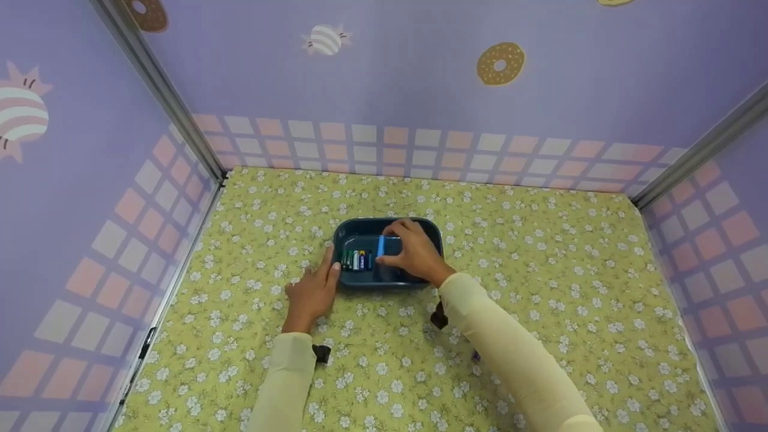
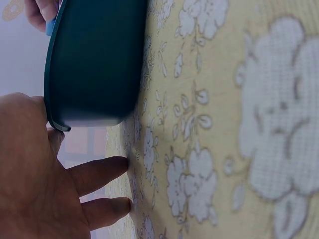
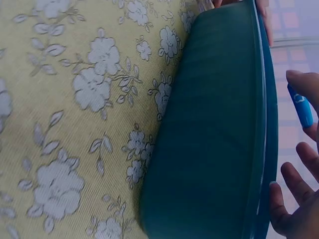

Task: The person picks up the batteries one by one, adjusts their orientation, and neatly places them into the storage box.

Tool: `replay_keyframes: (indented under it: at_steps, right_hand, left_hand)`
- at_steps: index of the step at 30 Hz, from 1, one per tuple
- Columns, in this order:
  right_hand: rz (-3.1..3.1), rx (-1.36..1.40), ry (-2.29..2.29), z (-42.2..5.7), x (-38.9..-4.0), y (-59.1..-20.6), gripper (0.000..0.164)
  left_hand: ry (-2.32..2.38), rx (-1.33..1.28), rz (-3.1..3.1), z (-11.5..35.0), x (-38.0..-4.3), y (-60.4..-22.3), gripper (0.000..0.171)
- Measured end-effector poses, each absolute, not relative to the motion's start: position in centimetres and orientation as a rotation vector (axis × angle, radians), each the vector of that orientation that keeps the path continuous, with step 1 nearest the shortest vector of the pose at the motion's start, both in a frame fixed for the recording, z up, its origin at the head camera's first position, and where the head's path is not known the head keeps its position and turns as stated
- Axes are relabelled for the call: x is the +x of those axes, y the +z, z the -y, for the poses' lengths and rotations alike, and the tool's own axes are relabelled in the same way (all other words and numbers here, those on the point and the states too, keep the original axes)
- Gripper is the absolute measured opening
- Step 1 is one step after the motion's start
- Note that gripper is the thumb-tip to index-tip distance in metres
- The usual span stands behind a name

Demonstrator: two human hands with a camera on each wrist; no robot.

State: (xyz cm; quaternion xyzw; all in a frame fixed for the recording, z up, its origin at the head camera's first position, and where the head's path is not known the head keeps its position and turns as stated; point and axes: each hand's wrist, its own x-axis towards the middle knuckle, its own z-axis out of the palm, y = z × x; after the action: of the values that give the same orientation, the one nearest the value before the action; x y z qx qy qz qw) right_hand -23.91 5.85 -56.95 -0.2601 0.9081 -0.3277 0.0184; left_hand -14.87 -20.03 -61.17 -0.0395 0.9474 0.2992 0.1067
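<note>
A dark teal plastic bin [image 1: 387,283] stands on the floral cloth. Inside it, toward the left, several batteries [image 1: 358,260] lie side by side. Above the bin's middle my right hand [image 1: 414,252] pinches a blue battery [image 1: 381,246] between thumb and fingertip. The right wrist view shows that battery [image 3: 300,106] as a light blue cylinder with a white mark, the other fingers spread. My left hand [image 1: 315,291] rests against the bin's left end. Its thumb touches the rim [image 2: 57,127], and two straight fingers [image 2: 99,174] reach down to the cloth.
The yellow floral cloth [image 1: 540,288] covers the whole surface. Purple panels with a checked band [image 1: 396,144] close off the back and both sides. A small dark item [image 1: 476,356] shows partly beside the right sleeve.
</note>
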Motion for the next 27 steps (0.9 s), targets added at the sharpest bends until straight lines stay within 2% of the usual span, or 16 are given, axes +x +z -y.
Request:
replay_keyframes:
  at_steps: [12,27]
  right_hand:
    - [-2.703,-0.773,-1.006,-4.4,-25.7,-59.3,0.054]
    - [-2.678,-0.707,-0.951,-4.1,-25.8,-61.3,0.055]
  left_hand:
    - [0.884,-0.109,-2.785,20.1,-14.9,-61.2,0.068]
    - [0.870,-0.099,-2.796,20.0,-14.9,-61.2,0.068]
